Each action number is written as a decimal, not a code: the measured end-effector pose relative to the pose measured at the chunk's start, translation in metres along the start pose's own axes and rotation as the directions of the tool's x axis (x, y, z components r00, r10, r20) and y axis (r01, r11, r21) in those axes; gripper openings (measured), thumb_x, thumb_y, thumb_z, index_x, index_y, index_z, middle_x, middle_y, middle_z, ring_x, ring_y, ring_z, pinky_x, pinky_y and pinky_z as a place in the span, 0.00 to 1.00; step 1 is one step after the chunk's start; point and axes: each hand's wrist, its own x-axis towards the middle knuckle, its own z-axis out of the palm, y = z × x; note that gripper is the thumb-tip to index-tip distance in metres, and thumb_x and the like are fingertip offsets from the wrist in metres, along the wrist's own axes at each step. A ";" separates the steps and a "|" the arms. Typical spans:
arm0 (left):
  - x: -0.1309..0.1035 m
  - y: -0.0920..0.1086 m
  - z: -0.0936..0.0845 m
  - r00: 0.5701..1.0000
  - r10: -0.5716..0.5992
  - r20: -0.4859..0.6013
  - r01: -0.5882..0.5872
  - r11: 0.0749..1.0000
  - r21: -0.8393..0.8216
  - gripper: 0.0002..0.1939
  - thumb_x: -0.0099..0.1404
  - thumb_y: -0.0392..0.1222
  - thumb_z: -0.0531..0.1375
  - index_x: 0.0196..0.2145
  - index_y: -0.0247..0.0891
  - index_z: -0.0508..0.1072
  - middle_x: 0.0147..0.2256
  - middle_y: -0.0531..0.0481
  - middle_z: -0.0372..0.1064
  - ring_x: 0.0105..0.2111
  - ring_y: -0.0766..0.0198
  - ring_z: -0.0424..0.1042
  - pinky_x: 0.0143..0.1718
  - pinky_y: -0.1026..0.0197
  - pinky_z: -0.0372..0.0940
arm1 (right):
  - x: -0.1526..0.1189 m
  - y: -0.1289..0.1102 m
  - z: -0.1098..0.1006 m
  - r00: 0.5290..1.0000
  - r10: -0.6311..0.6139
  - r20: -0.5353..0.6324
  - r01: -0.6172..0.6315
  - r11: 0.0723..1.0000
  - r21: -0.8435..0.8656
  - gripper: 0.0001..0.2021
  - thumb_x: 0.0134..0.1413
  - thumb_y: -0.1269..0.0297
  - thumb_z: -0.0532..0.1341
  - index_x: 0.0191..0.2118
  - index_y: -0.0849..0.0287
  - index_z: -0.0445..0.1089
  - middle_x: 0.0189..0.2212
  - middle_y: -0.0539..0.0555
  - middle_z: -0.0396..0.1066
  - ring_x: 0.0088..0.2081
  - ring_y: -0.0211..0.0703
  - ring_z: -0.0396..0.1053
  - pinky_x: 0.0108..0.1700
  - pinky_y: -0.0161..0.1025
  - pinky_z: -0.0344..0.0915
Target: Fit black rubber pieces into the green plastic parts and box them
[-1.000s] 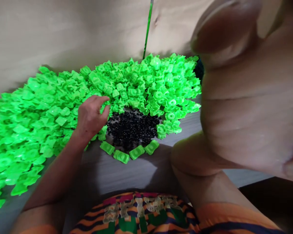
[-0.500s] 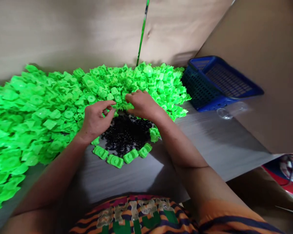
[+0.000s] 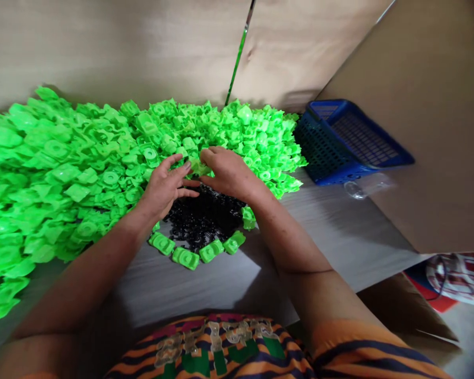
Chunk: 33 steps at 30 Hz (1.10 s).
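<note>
My left hand [image 3: 166,185] is open, its fingers spread over the back left of a pile of small black parts [image 3: 205,218]. Facing it, my right hand [image 3: 229,172] has its thumb and fingers closed at a green plastic toy car shell [image 3: 199,167], partly covered by the fingers. Both hands are close together above the table. Several more green car shells [image 3: 186,258] lie in an arc around the near side of the black pile. Behind the hands spreads a big heap of green shells [image 3: 110,137].
A blue plastic basket [image 3: 327,152] stands at the right, against a cardboard panel [image 3: 418,131]. In front of it lies a clear plastic object [image 3: 355,189]. A wooden board [image 3: 102,47] rises behind the heap. The grey tabletop [image 3: 308,205] ends at the lower right, above a cardboard box [image 3: 406,316].
My left hand has opened from a pinch, spreading its fingers and shifting right toward my right hand. My right hand stays in nearly the same place. The camera view has tilted slightly.
</note>
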 end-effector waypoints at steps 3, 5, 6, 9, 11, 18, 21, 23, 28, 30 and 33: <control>0.002 -0.003 -0.002 0.999 0.036 0.024 -0.035 0.999 -0.035 0.27 0.63 0.55 0.73 0.52 0.42 0.70 0.35 0.54 0.75 0.31 0.64 0.79 0.35 0.61 0.76 | -0.002 -0.016 0.006 0.992 -0.042 -0.121 0.046 0.998 0.036 0.12 0.69 0.67 0.56 0.54 0.65 0.69 0.50 0.65 0.72 0.52 0.55 0.66 0.51 0.45 0.61; 0.004 -0.002 -0.002 0.997 0.080 0.021 -0.079 0.996 -0.038 0.23 0.62 0.55 0.74 0.47 0.43 0.72 0.33 0.55 0.75 0.33 0.63 0.80 0.36 0.62 0.75 | -0.001 -0.023 0.013 0.984 -0.059 -0.168 0.069 0.996 0.053 0.12 0.69 0.67 0.55 0.53 0.64 0.68 0.50 0.65 0.70 0.53 0.56 0.64 0.53 0.46 0.61; 0.005 -0.001 -0.002 0.995 0.098 0.016 -0.097 0.995 -0.039 0.22 0.62 0.54 0.74 0.46 0.42 0.72 0.33 0.55 0.75 0.35 0.63 0.81 0.36 0.62 0.75 | 0.000 -0.024 0.015 0.981 -0.067 -0.183 0.080 0.995 0.065 0.11 0.69 0.67 0.55 0.53 0.63 0.68 0.50 0.64 0.70 0.53 0.55 0.63 0.54 0.47 0.61; 0.007 0.004 -0.003 0.992 0.121 -0.017 -0.122 0.992 -0.041 0.19 0.61 0.49 0.74 0.44 0.41 0.73 0.32 0.54 0.77 0.35 0.62 0.81 0.36 0.63 0.75 | 0.003 -0.017 0.018 0.975 -0.106 -0.196 0.137 0.979 0.148 0.11 0.70 0.64 0.57 0.52 0.62 0.69 0.50 0.62 0.70 0.52 0.53 0.63 0.53 0.46 0.62; 0.008 0.007 -0.004 0.993 0.113 -0.044 -0.115 0.992 -0.046 0.18 0.62 0.47 0.74 0.44 0.41 0.73 0.31 0.55 0.76 0.32 0.63 0.81 0.35 0.63 0.75 | 0.005 -0.005 0.016 0.974 -0.114 -0.195 0.159 0.959 0.235 0.11 0.70 0.64 0.58 0.53 0.61 0.69 0.48 0.60 0.71 0.49 0.49 0.64 0.51 0.43 0.62; 0.008 0.014 -0.012 0.999 0.045 0.004 -0.045 0.998 -0.052 0.24 0.63 0.47 0.70 0.55 0.45 0.72 0.32 0.54 0.79 0.31 0.60 0.82 0.27 0.63 0.73 | 0.006 0.025 0.018 0.988 -0.101 0.118 0.062 0.953 0.298 0.08 0.58 0.75 0.59 0.39 0.64 0.77 0.31 0.51 0.73 0.34 0.39 0.63 0.39 0.37 0.56; 0.008 0.015 -0.013 0.999 0.026 0.040 -0.024 0.997 -0.074 0.23 0.63 0.47 0.70 0.54 0.45 0.72 0.34 0.53 0.80 0.29 0.62 0.80 0.23 0.65 0.69 | 0.007 0.017 0.025 0.961 -0.166 0.219 0.113 0.965 0.237 0.10 0.57 0.78 0.59 0.39 0.65 0.79 0.34 0.55 0.77 0.35 0.40 0.65 0.40 0.37 0.56; 0.007 0.016 -0.013 0.999 0.018 0.048 -0.014 0.996 -0.086 0.21 0.63 0.49 0.70 0.51 0.45 0.73 0.35 0.52 0.81 0.28 0.63 0.79 0.23 0.66 0.69 | 0.009 0.010 0.029 0.952 -0.169 0.255 0.128 0.977 0.172 0.12 0.59 0.78 0.59 0.42 0.66 0.80 0.39 0.58 0.80 0.38 0.42 0.68 0.40 0.38 0.57; 0.007 0.013 -0.013 0.997 0.012 0.073 -0.004 0.995 -0.103 0.19 0.60 0.45 0.72 0.47 0.42 0.75 0.36 0.50 0.80 0.29 0.63 0.80 0.24 0.65 0.71 | 0.013 0.002 0.037 0.924 -0.160 0.348 0.138 0.986 0.089 0.13 0.60 0.80 0.60 0.45 0.66 0.81 0.44 0.63 0.81 0.41 0.45 0.71 0.39 0.39 0.57; 0.007 0.011 -0.013 0.996 0.006 0.092 0.003 0.995 -0.101 0.18 0.60 0.43 0.71 0.48 0.42 0.76 0.36 0.50 0.80 0.30 0.62 0.81 0.26 0.64 0.72 | 0.014 0.003 0.038 0.921 -0.159 0.355 0.132 0.986 0.101 0.13 0.59 0.81 0.59 0.43 0.67 0.81 0.40 0.62 0.80 0.38 0.44 0.70 0.38 0.39 0.56; 0.009 0.007 -0.013 0.993 0.003 0.119 0.009 0.995 -0.102 0.20 0.60 0.41 0.71 0.50 0.42 0.76 0.36 0.51 0.80 0.33 0.60 0.83 0.29 0.63 0.75 | 0.014 0.006 0.037 0.928 -0.182 0.324 0.143 0.980 0.142 0.12 0.58 0.81 0.59 0.38 0.66 0.80 0.35 0.58 0.78 0.33 0.41 0.64 0.37 0.38 0.56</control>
